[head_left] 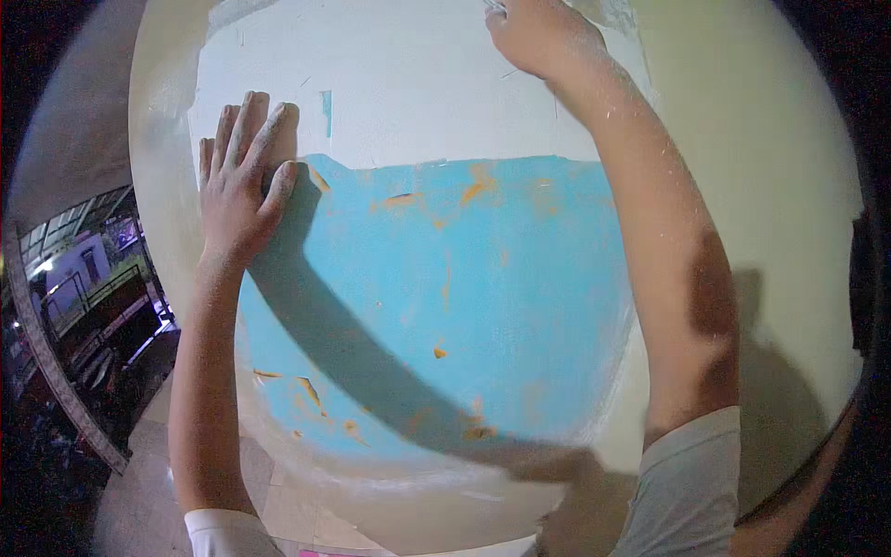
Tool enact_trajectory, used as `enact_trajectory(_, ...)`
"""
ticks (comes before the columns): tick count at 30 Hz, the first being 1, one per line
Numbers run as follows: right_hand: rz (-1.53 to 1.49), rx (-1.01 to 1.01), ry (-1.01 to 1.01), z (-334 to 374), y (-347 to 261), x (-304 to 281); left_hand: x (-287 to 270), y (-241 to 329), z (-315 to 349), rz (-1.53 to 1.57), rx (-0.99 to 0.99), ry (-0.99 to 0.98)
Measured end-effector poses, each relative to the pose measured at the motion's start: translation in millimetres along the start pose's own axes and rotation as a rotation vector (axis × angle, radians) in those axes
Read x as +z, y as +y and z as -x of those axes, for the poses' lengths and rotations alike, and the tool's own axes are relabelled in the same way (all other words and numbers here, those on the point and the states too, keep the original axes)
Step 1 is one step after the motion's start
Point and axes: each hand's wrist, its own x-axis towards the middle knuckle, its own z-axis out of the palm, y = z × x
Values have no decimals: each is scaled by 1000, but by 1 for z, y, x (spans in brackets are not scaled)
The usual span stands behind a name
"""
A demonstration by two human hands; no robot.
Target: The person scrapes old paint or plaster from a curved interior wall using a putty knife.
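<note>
In front of me stands a large pale-yellow panel (pixel 742 176). Its middle bears a light-blue patch (pixel 520 306) with scratches and orange-brown spots. A smooth layer of white filler (pixel 408 84) covers the upper part of the blue, ending in a slightly uneven lower edge. My left hand (pixel 239 190) rests flat at the left side of the patch, fingers spread and dusty, holding nothing. At the top of the picture my right hand (pixel 548 32) is closed. A small greyish bit shows beside its fingers; the rest of what it grips is cut off by the frame.
Below the panel lies a tiled floor (pixel 139 487). To the left, past a pale post (pixel 70 399), are dark railings (pixel 102 288) and a lit area under a roof. My left arm throws a broad shadow across the blue patch.
</note>
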Motion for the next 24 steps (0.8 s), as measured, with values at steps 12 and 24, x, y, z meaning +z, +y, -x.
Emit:
enact_trajectory(12, 14, -44, 28, 16, -37, 13, 2, -2, 5, -2, 0, 32)
enact_trajectory(24, -188, -55, -111, 110, -25, 37, 0, -6, 12, 2, 5, 24)
